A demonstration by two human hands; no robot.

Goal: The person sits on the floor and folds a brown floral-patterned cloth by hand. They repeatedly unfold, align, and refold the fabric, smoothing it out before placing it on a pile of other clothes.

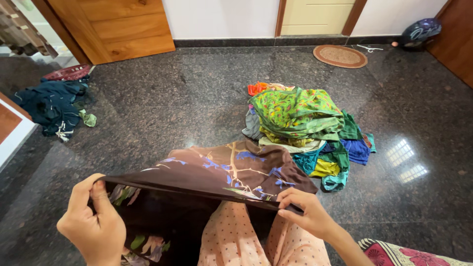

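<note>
While the dark granite floor [172, 98] spread out wide around the seated person, most of it carried cloth. At about one o'clock from the person's lap sat a stack of garments [300, 123], green print on top, teal, yellow and blue beneath, lying fairly flat, so I judged that part of the sorting done. Well apart, at ten o'clock near the wooden door, a dark heap of clothes [51, 103] lay crumpled beside a red basket [69, 73], and looked untouched to me. A round mat [340, 56] lay at twelve o'clock by the far doorway. Closest in, a brown floral cloth [221, 172] was stretched taut across the knees, its far half resting on the floor toward the stack. The left hand [93, 224] was closed on the cloth's edge at seven o'clock, the right hand [303, 212] pinched the same edge at five o'clock. This piece seemed only just started, not yet folded.
</note>
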